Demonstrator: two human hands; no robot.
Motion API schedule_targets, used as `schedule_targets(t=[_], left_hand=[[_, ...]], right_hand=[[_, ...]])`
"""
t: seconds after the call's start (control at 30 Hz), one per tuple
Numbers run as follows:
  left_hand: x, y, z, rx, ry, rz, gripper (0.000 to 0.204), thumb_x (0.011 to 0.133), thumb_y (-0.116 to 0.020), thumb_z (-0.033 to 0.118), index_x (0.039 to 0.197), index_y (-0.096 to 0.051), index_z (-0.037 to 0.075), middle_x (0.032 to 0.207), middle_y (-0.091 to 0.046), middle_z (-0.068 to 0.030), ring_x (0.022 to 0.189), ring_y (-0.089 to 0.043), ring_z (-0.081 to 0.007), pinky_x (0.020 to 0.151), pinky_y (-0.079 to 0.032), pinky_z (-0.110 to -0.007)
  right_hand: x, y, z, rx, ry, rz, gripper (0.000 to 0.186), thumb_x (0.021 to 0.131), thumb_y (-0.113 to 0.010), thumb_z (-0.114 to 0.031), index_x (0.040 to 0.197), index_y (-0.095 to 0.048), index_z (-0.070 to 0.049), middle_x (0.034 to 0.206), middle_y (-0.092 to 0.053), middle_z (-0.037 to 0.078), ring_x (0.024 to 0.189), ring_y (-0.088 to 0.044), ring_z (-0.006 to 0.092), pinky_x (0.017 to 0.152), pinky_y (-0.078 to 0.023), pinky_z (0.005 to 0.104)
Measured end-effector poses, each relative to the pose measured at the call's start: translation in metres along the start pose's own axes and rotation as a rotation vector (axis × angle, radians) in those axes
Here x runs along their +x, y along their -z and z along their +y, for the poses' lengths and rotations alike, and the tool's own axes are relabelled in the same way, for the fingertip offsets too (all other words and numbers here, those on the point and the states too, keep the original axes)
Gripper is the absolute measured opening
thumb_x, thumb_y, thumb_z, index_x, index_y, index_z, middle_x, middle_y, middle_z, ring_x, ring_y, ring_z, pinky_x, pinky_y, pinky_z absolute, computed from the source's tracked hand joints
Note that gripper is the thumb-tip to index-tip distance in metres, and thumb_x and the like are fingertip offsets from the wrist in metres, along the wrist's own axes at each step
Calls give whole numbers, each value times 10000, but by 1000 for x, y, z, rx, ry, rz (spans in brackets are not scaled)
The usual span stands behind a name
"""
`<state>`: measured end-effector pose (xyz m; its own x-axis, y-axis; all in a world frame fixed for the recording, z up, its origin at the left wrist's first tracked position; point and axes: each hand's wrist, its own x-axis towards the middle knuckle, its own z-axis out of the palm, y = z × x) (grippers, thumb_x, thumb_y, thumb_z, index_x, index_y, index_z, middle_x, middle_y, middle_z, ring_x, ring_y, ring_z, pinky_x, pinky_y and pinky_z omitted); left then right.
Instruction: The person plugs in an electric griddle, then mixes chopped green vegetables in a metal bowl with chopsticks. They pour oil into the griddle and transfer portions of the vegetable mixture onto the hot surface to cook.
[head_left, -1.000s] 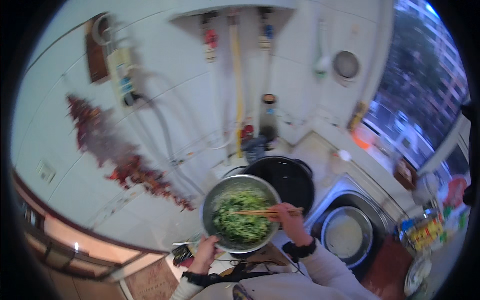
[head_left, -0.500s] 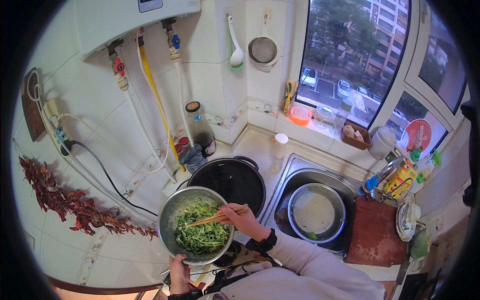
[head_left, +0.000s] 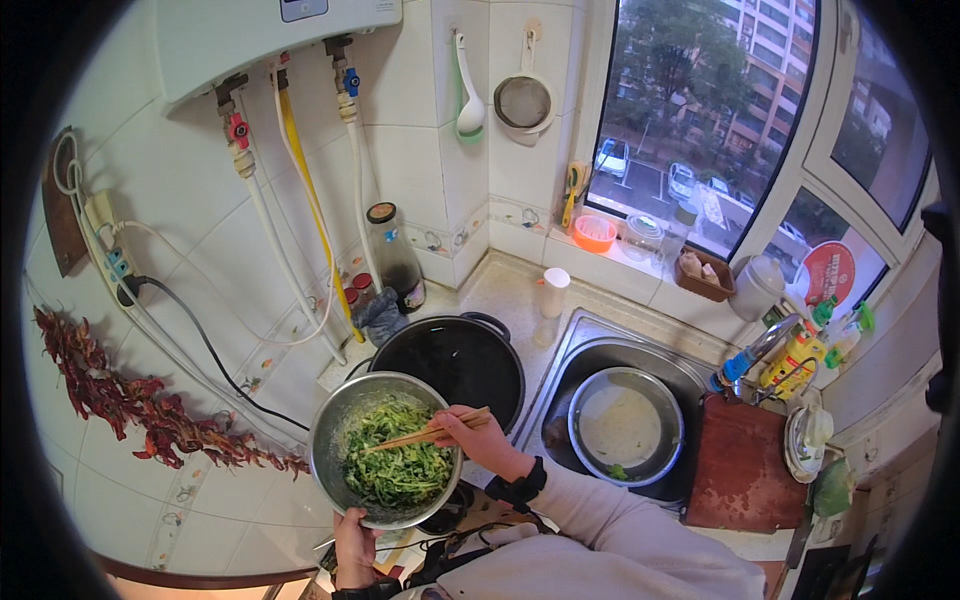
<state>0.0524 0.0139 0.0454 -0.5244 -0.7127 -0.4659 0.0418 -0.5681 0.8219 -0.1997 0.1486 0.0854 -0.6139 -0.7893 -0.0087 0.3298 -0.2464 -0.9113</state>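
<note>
My left hand (head_left: 354, 546) grips the near rim of a steel mixing bowl (head_left: 333, 450), thumb over the edge and fingers hidden below. Shredded green vegetables (head_left: 405, 460) with a pale coating fill the bowl, which tilts toward me. From the right, my right hand (head_left: 478, 440) is closed around a pair of wooden chopsticks (head_left: 410, 439); their tips reach into the greens. Just behind the bowl stands a wide black pot (head_left: 465, 360) with dark contents, partly covered by the bowl's rim.
At right, a metal basin (head_left: 675, 440) with cloudy liquid sits in the sink (head_left: 580, 357). A reddish-brown cutting board (head_left: 745, 470) lies beside it, near the faucet (head_left: 765, 350). A white-capped bottle (head_left: 553, 300) and a tall glass jar (head_left: 395, 260) stand behind the pot. Dried red chilies (head_left: 140, 400) hang on the left wall.
The whole view has shifted slightly. My hands, the bowl and the chopsticks keep nearly the same places relative to each other, with the chopstick tips still in the greens.
</note>
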Motion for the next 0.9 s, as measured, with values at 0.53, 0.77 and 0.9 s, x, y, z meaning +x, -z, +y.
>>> schedule_targets(t=[0.53,0.77,0.9], left_hand=[[-4,-6,3,-23,-8,6,425,750,-444,54,1174,-437,39,1039,-562,-109,842,-628,-258,624,-600,-431],[-3,-5,4,-27,0,8,421,745,-440,48,1166,-438,31,1016,-562,-110,829,-633,-263,602,-600,-435],[-3,-5,3,-48,-8,-21,405,754,-441,48,1159,-437,30,1016,-562,-113,825,-634,-258,591,-601,-415]], right_hand=[[1,1,3,-12,-2,-4,232,940,-531,-181,1017,-610,23,942,-650,78,854,-647,144,704,-561,229],[1,0,1,11,-12,-6,236,935,-542,-189,1024,-615,17,944,-653,78,848,-645,135,694,-558,228],[0,-1,-1,-19,-4,3,238,933,-546,-194,1019,-619,16,941,-654,77,846,-643,132,691,-558,229]])
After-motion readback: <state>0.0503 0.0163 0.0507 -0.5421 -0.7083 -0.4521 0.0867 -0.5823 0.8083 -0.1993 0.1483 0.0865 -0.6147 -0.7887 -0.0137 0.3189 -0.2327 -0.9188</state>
